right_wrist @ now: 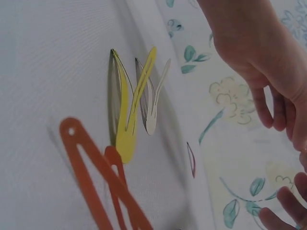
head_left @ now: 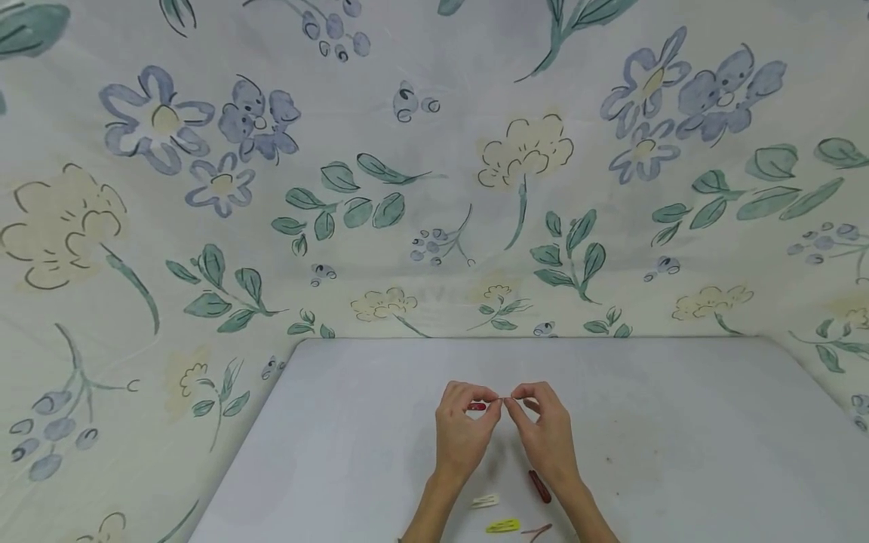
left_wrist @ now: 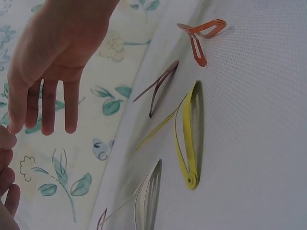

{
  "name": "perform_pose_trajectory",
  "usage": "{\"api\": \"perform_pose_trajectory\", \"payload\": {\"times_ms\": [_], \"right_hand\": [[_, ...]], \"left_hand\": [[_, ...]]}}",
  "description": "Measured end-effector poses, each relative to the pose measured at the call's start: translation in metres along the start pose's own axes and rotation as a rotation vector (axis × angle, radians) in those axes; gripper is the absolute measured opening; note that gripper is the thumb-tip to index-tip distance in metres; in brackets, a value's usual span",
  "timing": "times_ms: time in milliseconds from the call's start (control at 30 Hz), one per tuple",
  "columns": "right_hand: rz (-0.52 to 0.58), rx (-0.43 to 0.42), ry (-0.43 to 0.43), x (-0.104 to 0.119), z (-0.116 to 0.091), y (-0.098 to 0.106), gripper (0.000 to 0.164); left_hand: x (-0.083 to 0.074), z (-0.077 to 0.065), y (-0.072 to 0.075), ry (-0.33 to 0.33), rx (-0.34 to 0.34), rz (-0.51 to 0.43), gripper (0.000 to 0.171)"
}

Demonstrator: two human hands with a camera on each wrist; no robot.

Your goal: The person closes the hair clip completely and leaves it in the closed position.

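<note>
In the head view, my left hand (head_left: 465, 430) and right hand (head_left: 546, 434) meet above the table. Thumb and fingertips of both pinch a small reddish hair clip (head_left: 505, 398), mostly hidden by them. A red hair clip (head_left: 477, 406) lies behind my left fingers. Beside my right wrist is a dark red hair clip (head_left: 539, 486). Nearer me, between the forearms, are a white hair clip (head_left: 485, 501), a yellow hair clip (head_left: 503, 526) and an orange hair clip (head_left: 536, 532). The left wrist view shows the yellow clip (left_wrist: 189, 139) and orange clip (left_wrist: 211, 29) sprung apart.
A white table (head_left: 339, 452) lies under the hands. Its far edge meets a floral cloth (head_left: 434, 188) that hangs behind and at the sides.
</note>
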State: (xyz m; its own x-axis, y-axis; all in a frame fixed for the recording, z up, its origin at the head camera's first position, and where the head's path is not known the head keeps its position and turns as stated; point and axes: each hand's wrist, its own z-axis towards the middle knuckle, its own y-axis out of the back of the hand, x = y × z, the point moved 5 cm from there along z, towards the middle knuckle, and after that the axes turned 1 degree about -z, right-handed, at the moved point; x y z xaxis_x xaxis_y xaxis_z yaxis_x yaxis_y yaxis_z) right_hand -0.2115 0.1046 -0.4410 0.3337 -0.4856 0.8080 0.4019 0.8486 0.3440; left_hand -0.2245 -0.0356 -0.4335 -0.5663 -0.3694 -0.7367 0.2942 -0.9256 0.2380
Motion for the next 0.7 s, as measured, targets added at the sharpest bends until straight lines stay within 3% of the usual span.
{"api": "perform_pose_trajectory", "payload": {"times_ms": [200,533,700], "right_hand": [[-0.003,-0.002,-0.009,0.0003,-0.0009,-0.0002,0.016],[-0.01,-0.033,0.008,-0.0013,-0.0012,-0.0021,0.015],[0.033,-0.021,-0.015,-0.003,-0.0017,-0.0029,0.015]], "left_hand": [[0.0004,-0.0002,-0.0002,0.028,0.031,-0.01,0.005],[-0.0005,0.0006,-0.0008,0.035,0.021,-0.004,0.013],[0.0025,0.0003,-0.0017,0.055,0.052,-0.019,0.009]]}}
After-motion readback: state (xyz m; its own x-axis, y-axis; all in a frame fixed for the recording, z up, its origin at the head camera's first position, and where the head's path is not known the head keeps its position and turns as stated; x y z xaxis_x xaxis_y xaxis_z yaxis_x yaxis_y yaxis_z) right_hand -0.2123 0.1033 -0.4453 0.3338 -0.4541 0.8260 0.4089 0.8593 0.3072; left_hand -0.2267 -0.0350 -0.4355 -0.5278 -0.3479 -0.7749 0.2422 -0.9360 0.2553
